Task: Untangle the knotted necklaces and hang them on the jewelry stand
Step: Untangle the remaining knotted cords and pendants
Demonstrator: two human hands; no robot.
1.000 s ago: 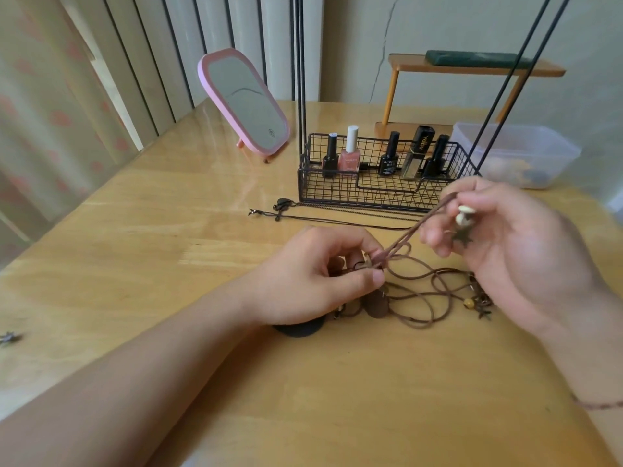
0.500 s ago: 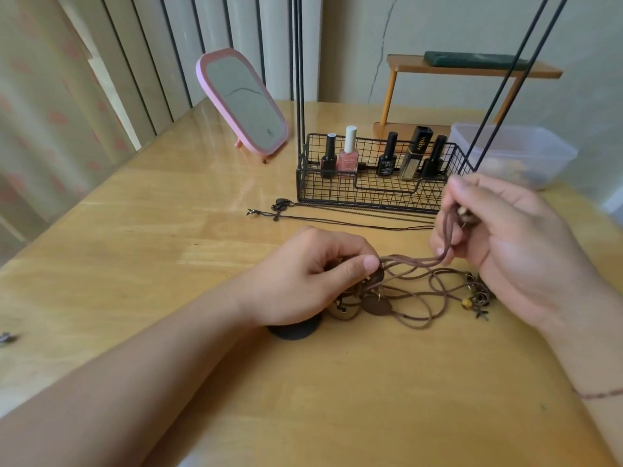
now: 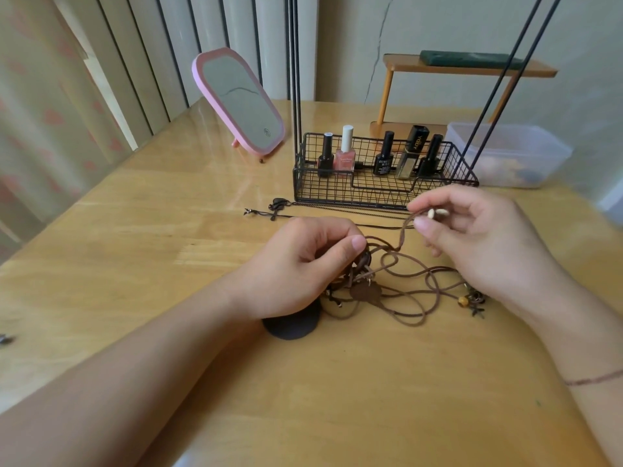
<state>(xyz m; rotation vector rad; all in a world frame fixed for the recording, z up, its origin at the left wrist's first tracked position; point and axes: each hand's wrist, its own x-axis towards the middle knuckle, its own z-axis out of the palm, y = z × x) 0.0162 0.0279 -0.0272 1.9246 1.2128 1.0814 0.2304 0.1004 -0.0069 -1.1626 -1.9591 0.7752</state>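
Left hand: the left hand (image 3: 296, 264) lies low over the wooden table (image 3: 151, 264), fingers curled, thumb and forefinger pinching the knotted end of the brown cord necklaces (image 3: 404, 291).
Right hand: the right hand (image 3: 478, 241) is raised a little, thumb and forefinger pinching one cord end with a pale bead (image 3: 431, 214); the other fingers are loosely bent.
Held cord: it runs slanting from the knot up and right to the right hand.
Necklaces: they lie in loose loops on the table between both hands, near the black wire basket (image 3: 384, 187).
Thin dark chain (image 3: 337, 219): it lies left to right in front of the basket.

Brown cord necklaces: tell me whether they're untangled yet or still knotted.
Still knotted. The brown cord necklaces lie in crossed loops on the table; the left hand grips the knot and the right hand pinches one strand.
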